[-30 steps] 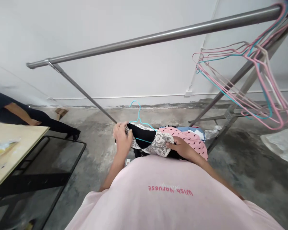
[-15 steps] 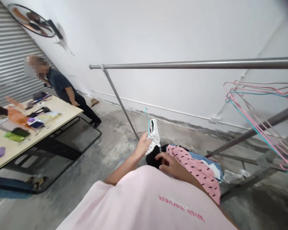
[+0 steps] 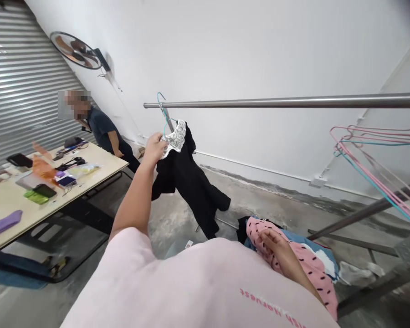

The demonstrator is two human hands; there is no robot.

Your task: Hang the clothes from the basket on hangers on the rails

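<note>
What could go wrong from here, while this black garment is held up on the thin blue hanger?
The black garment seems to hang from the teal wire hanger by its lace top, so it may slip off and fall onto the stained concrete floor. The hook, raised by the left hand, looks close to the end of the steel rail, so it might miss the rail or knock it.

black garment (image 3: pixel 187 187) | white lace trim (image 3: pixel 175 139) at top | teal wire hanger (image 3: pixel 161 105) inside | held up, hanging free
</note>
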